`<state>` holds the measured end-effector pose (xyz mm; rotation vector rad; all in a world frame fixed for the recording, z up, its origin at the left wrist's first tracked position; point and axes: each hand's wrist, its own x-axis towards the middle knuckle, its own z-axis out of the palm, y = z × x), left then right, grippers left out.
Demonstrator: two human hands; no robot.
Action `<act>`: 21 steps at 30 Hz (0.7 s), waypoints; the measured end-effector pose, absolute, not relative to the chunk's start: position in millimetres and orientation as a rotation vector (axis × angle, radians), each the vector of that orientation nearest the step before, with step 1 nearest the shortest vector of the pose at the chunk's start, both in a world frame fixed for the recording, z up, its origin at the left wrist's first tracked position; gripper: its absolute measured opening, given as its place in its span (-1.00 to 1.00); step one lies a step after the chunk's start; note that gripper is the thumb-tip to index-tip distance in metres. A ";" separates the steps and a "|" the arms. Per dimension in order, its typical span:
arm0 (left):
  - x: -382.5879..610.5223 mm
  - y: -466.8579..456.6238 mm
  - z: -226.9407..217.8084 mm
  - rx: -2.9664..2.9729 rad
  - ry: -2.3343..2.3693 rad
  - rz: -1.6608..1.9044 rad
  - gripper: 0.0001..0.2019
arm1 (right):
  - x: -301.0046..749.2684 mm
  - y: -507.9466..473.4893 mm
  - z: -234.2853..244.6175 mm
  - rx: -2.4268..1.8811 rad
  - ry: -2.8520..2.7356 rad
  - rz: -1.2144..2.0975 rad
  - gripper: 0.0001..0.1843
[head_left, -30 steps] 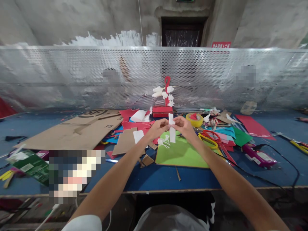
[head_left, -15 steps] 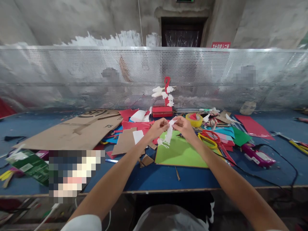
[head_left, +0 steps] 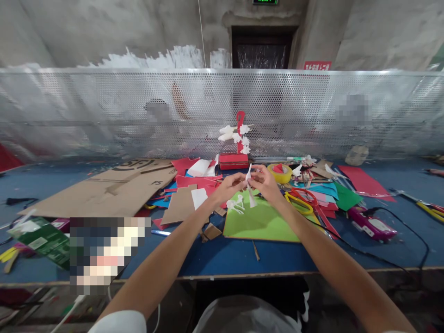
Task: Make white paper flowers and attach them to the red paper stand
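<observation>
My left hand (head_left: pixel 230 186) and my right hand (head_left: pixel 265 181) meet over the green board (head_left: pixel 270 222), both with fingers closed on one strip of white paper (head_left: pixel 252 200). The strip looks pinched at its middle, one end pointing up and the other hanging down. Just below my left hand, small white twisted paper pieces (head_left: pixel 236 204) lie on the board. Behind my hands stands a red paper model (head_left: pixel 234 161) with an upright hooked stem carrying white paper flowers (head_left: pixel 244 140).
Yellow-handled scissors (head_left: pixel 301 203) and a roll of yellow tape (head_left: pixel 281 174) lie to the right, with a purple glue gun (head_left: pixel 373 225) and its black cord beyond. A large cardboard sheet (head_left: pixel 104 189) covers the left side. A perforated metal screen (head_left: pixel 194 111) closes off the back.
Both hands have turned the white paper strip between their fingers; it is now narrower and more upright, its lower end shifted right. The paper pieces on the board show more clearly.
</observation>
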<state>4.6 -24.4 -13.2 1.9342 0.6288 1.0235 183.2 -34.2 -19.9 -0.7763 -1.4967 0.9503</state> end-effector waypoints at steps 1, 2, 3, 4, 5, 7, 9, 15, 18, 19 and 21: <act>5.3 -25.3 -13.4 1.930 0.615 1.018 -0.68 | 183.4 -33.8 -19.5 -0.775 -1.487 0.931 -0.49; 6.0 -26.0 -13.9 1.924 0.604 1.020 -0.67 | 183.6 -33.4 -19.2 -0.772 -1.477 0.917 -0.51; 6.9 -26.5 -14.4 1.916 0.595 1.026 -0.65 | 183.9 -32.9 -18.8 -0.770 -1.464 0.910 -0.53; 7.7 -26.7 -15.0 1.908 0.590 1.035 -0.63 | 184.0 -32.6 -18.5 -0.770 -1.454 0.911 -0.54; 8.5 -26.8 -15.5 1.899 0.587 1.044 -0.61 | 184.1 -32.5 -18.1 -0.773 -1.448 0.917 -0.56; 9.5 -26.7 -16.4 1.876 0.586 1.065 -0.58 | 184.1 -32.9 -17.3 -0.784 -1.450 0.929 -0.59; 9.7 -26.6 -16.9 1.854 0.571 1.074 -0.57 | 183.7 -34.0 -16.6 -0.803 -1.468 0.915 -0.61; 7.6 -29.0 -16.9 1.884 0.612 1.108 -0.58 | 182.8 -33.5 -17.6 -0.828 -1.542 0.838 -0.68; 6.6 -31.2 -15.0 1.919 0.606 1.126 -0.65 | 183.3 -30.7 -19.8 -0.803 -1.552 0.869 -0.68; 6.2 -31.7 -14.2 1.929 0.597 1.131 -0.67 | 183.5 -30.1 -20.3 -0.797 -1.560 0.887 -0.67; 5.3 -31.8 -12.7 1.941 0.600 1.139 -0.69 | 184.1 -29.7 -20.9 -0.797 -1.582 0.916 -0.67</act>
